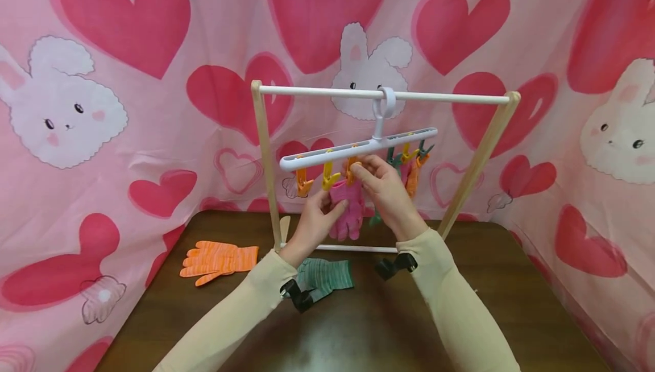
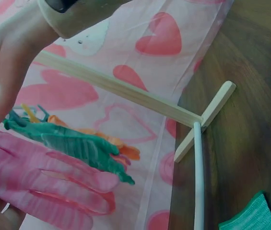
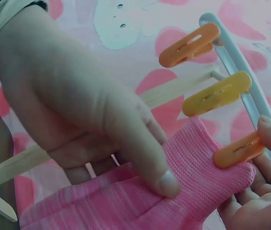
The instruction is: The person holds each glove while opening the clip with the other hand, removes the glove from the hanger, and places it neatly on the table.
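Note:
My left hand (image 1: 313,221) holds a pink knit glove (image 1: 350,221) by its palm, thumb on the near side, fingers behind; the glove's fingers hang down. At its cuff, my right hand (image 1: 387,194) pinches an orange clothespin (image 3: 239,151), thumb against the clip. A yellow clothespin (image 3: 217,94) meets the cuff's other corner; whether it bites the cloth I cannot tell. Both pins hang from a white clip hanger (image 1: 312,159), tilted on the rack's bar. Behind the pink glove hangs a green glove (image 2: 73,143), with an orange glove (image 2: 129,151) partly hidden beyond it.
An orange striped glove (image 1: 220,259) lies on the dark table (image 1: 327,338) at left. Nearer the middle lies a green glove (image 1: 335,276), partly behind my left wrist. The wooden rack (image 1: 478,161) stands around the hanger. Another orange clothespin (image 1: 304,183) hangs at the hanger's left end.

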A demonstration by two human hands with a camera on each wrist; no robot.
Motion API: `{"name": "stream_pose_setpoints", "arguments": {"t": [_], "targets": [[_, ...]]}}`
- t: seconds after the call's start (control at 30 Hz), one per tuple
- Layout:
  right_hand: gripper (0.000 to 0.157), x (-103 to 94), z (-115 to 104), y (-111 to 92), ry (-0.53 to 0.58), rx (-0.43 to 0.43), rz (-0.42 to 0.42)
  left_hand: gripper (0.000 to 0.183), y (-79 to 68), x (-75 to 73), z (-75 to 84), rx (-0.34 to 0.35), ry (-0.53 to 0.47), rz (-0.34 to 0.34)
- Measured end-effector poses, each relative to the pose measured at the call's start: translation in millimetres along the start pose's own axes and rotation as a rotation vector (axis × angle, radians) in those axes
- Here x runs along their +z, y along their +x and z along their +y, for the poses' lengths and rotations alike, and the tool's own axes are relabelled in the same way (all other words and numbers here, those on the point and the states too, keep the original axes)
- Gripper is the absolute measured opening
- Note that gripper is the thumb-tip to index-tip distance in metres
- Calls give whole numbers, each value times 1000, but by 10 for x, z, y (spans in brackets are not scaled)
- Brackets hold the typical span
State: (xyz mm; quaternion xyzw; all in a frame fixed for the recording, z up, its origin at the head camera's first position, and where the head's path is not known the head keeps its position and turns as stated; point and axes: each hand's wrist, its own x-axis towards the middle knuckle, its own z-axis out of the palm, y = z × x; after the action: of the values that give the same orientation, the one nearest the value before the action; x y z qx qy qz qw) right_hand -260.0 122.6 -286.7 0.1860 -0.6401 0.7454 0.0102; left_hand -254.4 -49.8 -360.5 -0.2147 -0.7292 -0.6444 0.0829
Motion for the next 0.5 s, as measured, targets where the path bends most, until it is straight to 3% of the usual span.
{"name": "stream_pose_setpoints", "arguments": {"t": [0.1, 0.33, 0.5], "targets": [[15, 10, 26, -26, 33, 10, 1, 31, -65, 6, -35, -9, 7, -5], [10, -21, 9, 26, 73, -51, 47, 32, -8, 52, -67, 49, 5, -31], [10, 3, 26, 55, 70, -34, 68, 32, -54, 12, -127, 31, -15, -45]]}}
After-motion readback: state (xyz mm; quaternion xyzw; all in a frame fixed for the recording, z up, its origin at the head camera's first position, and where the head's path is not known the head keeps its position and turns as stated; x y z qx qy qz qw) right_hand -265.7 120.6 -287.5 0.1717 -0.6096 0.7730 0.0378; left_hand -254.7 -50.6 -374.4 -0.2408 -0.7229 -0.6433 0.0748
